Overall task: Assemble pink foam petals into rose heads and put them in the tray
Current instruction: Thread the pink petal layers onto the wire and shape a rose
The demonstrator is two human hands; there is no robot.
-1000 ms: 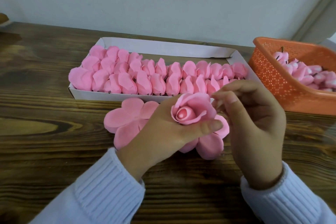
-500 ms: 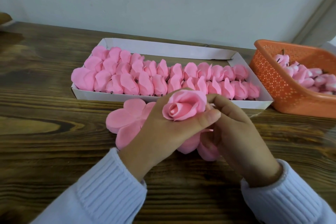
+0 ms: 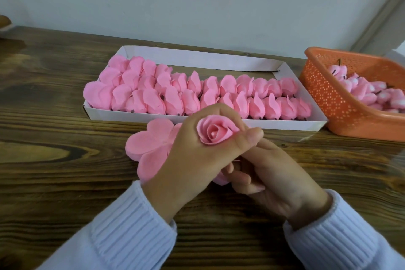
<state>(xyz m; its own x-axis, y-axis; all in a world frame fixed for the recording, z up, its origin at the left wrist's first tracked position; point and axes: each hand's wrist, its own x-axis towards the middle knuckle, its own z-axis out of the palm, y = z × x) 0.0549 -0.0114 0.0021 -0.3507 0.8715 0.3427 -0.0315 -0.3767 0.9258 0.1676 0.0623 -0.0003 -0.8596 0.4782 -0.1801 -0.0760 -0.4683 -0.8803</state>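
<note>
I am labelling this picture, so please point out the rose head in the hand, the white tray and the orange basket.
rose head (image 3: 215,131): head view, on its spiral centre.
white tray (image 3: 197,57): head view, on the bare back wall.
orange basket (image 3: 324,92): head view, on its perforated left wall.

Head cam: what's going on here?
A person is building foam roses. The left hand grips a rolled rose head above the wooden table; the right hand is tucked beneath it, its hold hidden. Flat petal cutouts lie under the hands. The white tray behind holds rows of finished heads, and the orange basket to the right holds more pink pieces.
</note>
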